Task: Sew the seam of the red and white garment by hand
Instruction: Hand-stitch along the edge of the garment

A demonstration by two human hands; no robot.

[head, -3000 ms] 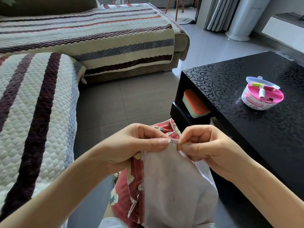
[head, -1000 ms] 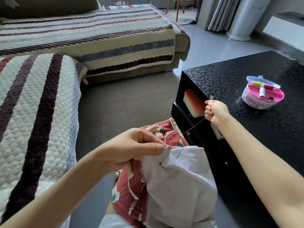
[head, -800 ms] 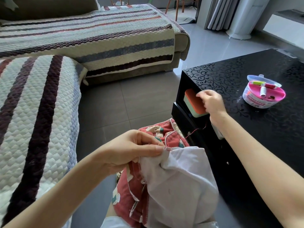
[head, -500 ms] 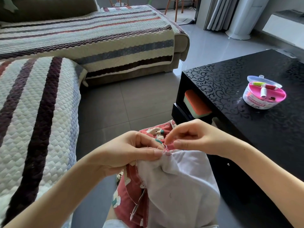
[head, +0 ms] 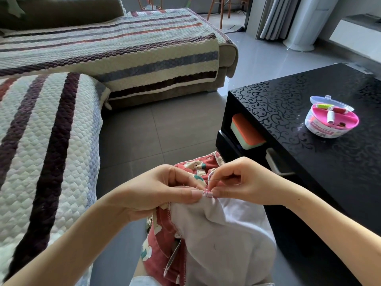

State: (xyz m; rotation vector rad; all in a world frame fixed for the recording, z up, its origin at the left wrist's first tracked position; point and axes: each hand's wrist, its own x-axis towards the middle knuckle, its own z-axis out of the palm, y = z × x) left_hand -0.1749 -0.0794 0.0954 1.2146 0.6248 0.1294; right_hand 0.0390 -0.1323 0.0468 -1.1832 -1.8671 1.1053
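- Red and white garment [head: 218,234]: seam edge pinched by left hand [head: 162,189].
- Needle [head: 215,179]: 1, pinched by right hand [head: 247,182], just beside left thumb.

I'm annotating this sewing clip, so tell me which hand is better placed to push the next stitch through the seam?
Right. The right hand pinches the needle just above the seam edge, while the left hand is busy pinching the garment fold beside it.
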